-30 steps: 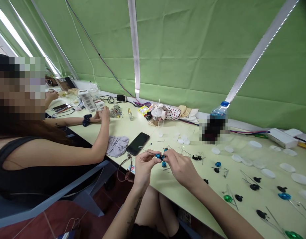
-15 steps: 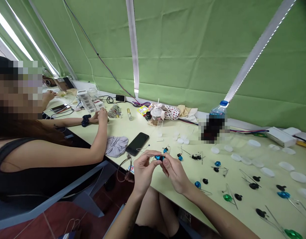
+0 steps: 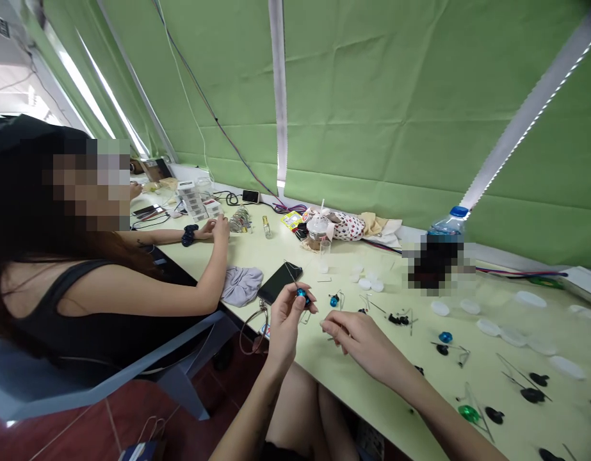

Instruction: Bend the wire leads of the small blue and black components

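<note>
A: What worries you nearest to us?

B: The right forearm (image 3: 434, 403). It lies just beside a partly hidden dark piece (image 3: 420, 370); a sideways swing could sweep that along the counter (image 3: 343, 378).

A: And the right hand (image 3: 360, 336)?

B: Held apart from the left one, fingers curled. I can't tell whether anything is pinched in them.

A: The left?

B: The left hand (image 3: 286, 315) grips a small blue piece (image 3: 302, 293) between thumb and fingers, raised near the counter's edge. It looks smooth and shiny, so a slack pinch could let it slip, maybe to the floor (image 3: 84, 426).

A: And the thin wire (image 3: 291, 271) rising above it?

B: It seems to belong to the piece. In this view it crosses the phone (image 3: 278, 280); catching it on something might bend it.

A: Just beyond the hands?

B: A second blue piece (image 3: 334, 300) among thin wires. Scooped together, those could tangle.

A: Farther back?

B: The drink cup (image 3: 319, 234) stands upright. A careless reach could tip it and wet the loose parts.
</note>
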Available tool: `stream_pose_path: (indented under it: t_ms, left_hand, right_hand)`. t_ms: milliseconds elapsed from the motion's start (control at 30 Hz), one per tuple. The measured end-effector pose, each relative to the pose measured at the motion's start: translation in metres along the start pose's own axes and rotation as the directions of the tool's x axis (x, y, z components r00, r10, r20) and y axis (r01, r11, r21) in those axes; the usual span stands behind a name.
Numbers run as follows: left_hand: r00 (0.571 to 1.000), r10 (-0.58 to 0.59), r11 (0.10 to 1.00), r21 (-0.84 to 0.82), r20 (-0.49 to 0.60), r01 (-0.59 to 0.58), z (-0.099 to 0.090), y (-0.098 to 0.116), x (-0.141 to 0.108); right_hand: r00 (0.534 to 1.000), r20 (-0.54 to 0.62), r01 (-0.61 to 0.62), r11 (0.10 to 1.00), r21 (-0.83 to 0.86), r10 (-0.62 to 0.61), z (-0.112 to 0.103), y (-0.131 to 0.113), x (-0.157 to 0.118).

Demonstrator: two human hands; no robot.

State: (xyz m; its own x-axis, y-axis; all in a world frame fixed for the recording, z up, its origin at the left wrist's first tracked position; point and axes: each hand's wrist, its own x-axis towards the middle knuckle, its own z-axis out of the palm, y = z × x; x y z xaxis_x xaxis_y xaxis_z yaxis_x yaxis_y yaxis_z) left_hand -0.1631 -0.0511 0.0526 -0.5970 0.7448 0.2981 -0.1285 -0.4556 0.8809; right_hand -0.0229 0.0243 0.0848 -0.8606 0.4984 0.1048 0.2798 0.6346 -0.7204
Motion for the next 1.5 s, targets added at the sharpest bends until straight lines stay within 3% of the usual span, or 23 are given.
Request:
stream_pose_path:
  t_ms: [167, 267, 400, 567, 733, 833, 900, 1000, 1100, 1167, 1300, 1400, 1500]
  left_hand:
    - [0.995, 0.061, 0.995, 0.085, -0.082, -0.054, -0.007, 0.007, 0.012]
    - [0.995, 0.061, 0.988, 0.144, -0.077, -0.049, -0.006, 0.007, 0.017]
    - [0.993, -0.093, 0.973, 0.217, 0.069, 0.076, -0.003, -0.007, 0.015]
    - [0.942, -0.226, 0.943, 0.298, 0.247, 0.148, 0.001, -0.032, 0.005]
    - [0.899, -0.316, 0.918, 0.336, 0.304, 0.209, 0.002, -0.035, 0.002]
    - [0.894, -0.328, 0.918, 0.328, 0.305, 0.225, 0.0, -0.033, 0.004]
    - [0.898, -0.312, 0.919, 0.337, 0.309, 0.203, -0.004, -0.032, 0.007]
    - [0.877, -0.304, 0.928, 0.324, 0.373, 0.184, -0.009, -0.026, 0.014]
    - [0.844, -0.321, 0.941, 0.247, 0.43, 0.232, -0.014, -0.018, 0.023]
    - [0.832, -0.339, 0.94, 0.195, 0.439, 0.281, -0.017, -0.014, 0.028]
    - [0.852, -0.362, 0.932, 0.131, 0.377, 0.338, -0.022, -0.013, 0.034]
    - [0.888, -0.343, 0.939, 0.094, 0.305, 0.331, -0.026, -0.017, 0.035]
    - [0.881, -0.363, 0.931, 0.083, 0.303, 0.355, -0.03, -0.021, 0.04]
  right_hand:
    - [0.999, 0.043, 0.01, 0.998, -0.059, -0.007, -0.002, -0.003, -0.003]
    - [1.0, 0.0, -0.016, 0.998, -0.063, 0.016, -0.007, -0.001, -0.004]
    - [0.986, -0.157, -0.052, 0.998, 0.022, 0.055, -0.015, 0.004, -0.003]
    - [0.943, -0.325, -0.05, 0.996, 0.07, 0.07, -0.019, 0.012, 0.001]
    - [0.937, -0.346, -0.063, 0.997, -0.042, 0.045, -0.021, 0.02, 0.005]
    - [0.92, -0.386, -0.102, 0.993, -0.064, 0.07, -0.02, 0.028, 0.01]
    - [0.916, -0.39, -0.099, 0.995, 0.006, 0.093, -0.019, 0.031, 0.013]
    - [0.947, -0.305, -0.023, 0.971, 0.236, 0.097, -0.019, 0.033, 0.019]
    - [0.968, -0.233, 0.013, 0.902, 0.431, 0.097, -0.02, 0.032, 0.026]
    - [0.957, -0.269, 0.046, 0.862, 0.505, 0.106, -0.02, 0.032, 0.032]
    - [0.92, -0.385, 0.162, 0.825, 0.541, 0.072, -0.015, 0.033, 0.046]
    - [0.925, -0.375, 0.178, 0.817, 0.549, 0.05, -0.013, 0.033, 0.054]
    - [0.933, -0.355, 0.156, 0.83, 0.535, 0.053, -0.015, 0.03, 0.059]
